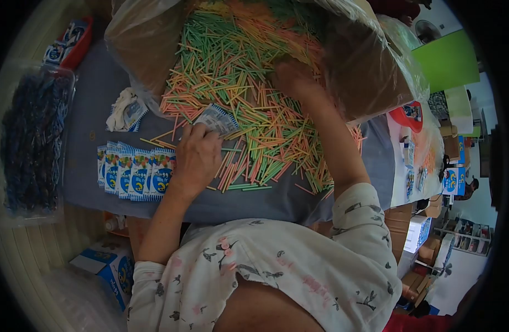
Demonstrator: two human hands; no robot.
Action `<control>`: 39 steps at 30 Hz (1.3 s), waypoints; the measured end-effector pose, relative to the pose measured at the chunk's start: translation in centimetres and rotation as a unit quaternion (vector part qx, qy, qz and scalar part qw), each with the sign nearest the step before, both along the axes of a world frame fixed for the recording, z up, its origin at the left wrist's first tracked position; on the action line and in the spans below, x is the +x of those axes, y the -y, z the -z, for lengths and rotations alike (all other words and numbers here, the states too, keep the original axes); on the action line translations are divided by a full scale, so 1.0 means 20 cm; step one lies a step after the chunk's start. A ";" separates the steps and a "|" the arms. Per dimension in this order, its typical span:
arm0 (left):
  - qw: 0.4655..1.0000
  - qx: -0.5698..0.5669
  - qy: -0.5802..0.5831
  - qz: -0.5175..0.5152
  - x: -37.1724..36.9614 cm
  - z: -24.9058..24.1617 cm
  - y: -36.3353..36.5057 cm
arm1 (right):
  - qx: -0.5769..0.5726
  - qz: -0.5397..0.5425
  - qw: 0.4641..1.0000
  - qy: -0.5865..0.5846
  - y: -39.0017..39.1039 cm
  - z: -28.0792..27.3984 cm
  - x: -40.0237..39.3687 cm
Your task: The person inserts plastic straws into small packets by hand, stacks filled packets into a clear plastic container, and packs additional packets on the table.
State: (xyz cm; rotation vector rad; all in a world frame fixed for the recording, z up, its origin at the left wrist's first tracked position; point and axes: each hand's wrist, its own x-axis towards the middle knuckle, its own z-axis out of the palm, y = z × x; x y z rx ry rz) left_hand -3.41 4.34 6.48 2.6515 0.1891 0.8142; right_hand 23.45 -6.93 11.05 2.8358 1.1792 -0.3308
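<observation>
My left hand point(200, 150) is closed on a small printed packet point(217, 119), its silvery, blue-edged side showing. Beneath and around that packet lie thin coloured sticks point(260, 127) in pink, green, yellow and orange, heaped from an opened plastic-lined carton point(365, 72) onto the cloth. Farther in, my right hand point(292, 77) reaches among the sticks; its fingers are in shadow, so what they hold does not show. Left of my left hand, a row of overlapping blue-and-white packets point(138, 172) lies on the grey cloth point(88, 149).
A clear tray point(36, 141) of dark blue items stands at the left, with a red basket point(80, 44) of packets behind it. A whitish bundle point(124, 108) lies on another packet. Another red basket point(407, 117) is at right; a blue box point(108, 265) sits below the table.
</observation>
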 end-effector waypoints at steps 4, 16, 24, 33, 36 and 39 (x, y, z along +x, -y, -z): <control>0.999 -0.015 0.042 0.022 0.00 -0.01 -0.05 | -0.080 -0.059 0.973 0.208 -0.03 0.10 0.00; 0.995 0.066 0.074 0.003 0.00 0.06 -0.07 | 0.403 0.079 0.909 -0.065 0.09 0.01 0.02; 0.997 0.062 -0.034 -0.015 -0.05 0.06 -0.02 | 0.483 -0.074 0.872 0.032 -0.02 0.14 0.04; 1.000 -0.018 0.010 -0.018 -0.03 0.00 -0.08 | 0.452 -0.006 0.872 -0.188 0.05 0.26 0.21; 0.999 0.022 -0.029 -0.021 -0.06 0.01 -0.05 | 0.459 0.049 0.848 -0.259 0.06 0.07 0.01; 0.999 -0.013 -0.038 -0.023 -0.08 -0.02 -0.04 | 0.463 0.076 0.859 -0.206 0.08 0.04 -0.02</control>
